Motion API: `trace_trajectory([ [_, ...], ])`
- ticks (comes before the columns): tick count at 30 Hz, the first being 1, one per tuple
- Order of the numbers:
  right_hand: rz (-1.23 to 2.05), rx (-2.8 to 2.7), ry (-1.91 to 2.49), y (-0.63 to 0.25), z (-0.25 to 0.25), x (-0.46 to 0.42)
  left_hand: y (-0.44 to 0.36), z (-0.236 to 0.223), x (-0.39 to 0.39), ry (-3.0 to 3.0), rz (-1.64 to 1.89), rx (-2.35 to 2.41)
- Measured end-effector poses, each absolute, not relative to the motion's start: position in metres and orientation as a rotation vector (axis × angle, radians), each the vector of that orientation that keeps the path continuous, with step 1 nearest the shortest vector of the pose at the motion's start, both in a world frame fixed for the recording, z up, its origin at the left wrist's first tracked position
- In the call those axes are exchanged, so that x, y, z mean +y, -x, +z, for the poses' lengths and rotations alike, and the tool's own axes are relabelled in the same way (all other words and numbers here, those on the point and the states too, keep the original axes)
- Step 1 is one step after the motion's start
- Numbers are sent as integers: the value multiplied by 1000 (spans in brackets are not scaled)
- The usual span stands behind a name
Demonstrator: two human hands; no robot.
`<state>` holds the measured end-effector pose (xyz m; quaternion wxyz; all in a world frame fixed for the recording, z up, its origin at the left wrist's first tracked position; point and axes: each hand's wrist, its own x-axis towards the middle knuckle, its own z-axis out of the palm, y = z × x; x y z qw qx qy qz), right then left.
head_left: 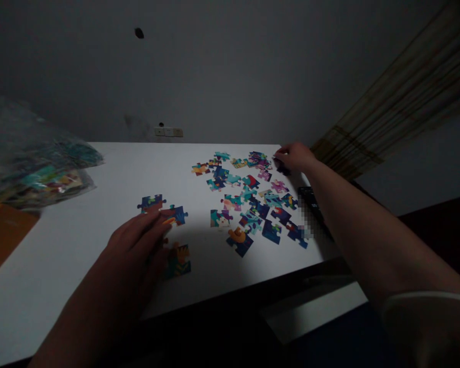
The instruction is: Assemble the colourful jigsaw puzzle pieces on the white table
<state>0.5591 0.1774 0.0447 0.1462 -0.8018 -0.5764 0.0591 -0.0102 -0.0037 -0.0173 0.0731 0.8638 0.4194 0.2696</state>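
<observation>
Head view: dim room, white desk [80, 240] lit patchily. Left hand [138, 240] is laid flat, fingers [159, 219] spread narrow and pressed on joined puzzle pieces [164, 212]; nothing is gripped, the pieces are only pinned under the fingertips. One more piece [178, 260] is seen just below that hand, partly shadowed by the palm.

Right hand [295, 156] is stretched far out to the back edge of the loose piece pile [249, 199]; its fingers are curled around a dark piece [281, 167], but whether it is actually pinched or merely touched cannot be told, too dark and too small.

Risks, as judged:
- Pieces under the extended right forearm [352, 225] could be swept off the desk edge near it, since several lie just beside the arm.
- A dark device [308, 202] beside the forearm could be nudged over the edge the same way.
- Joined pieces under the left fingers could be pulled apart if that hand is dragged sideways.
- Colours are hard to read in this light, so a wrong piece could be picked.

A plastic bag [34, 168] of further pieces is well apart from both hands, far left.
</observation>
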Motion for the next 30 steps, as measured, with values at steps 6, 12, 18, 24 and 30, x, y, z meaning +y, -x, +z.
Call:
trace_trajectory([
  [6,343,-2117,2037,-516,54,168,9,-9,-6,-2598,805,1275],
  [12,347,-2250,1964,-501,60,151,12,-10,-5,-2612,783,1259],
  [18,258,-2096,1978,-517,64,137,12,-16,-2,-2593,766,1262],
  [24,71,-1858,2113,-549,68,144,12,-19,-1,-2610,792,1224],
  [30,39,-1827,2203,-551,51,162,12,-13,-3,-2630,793,1226],
])
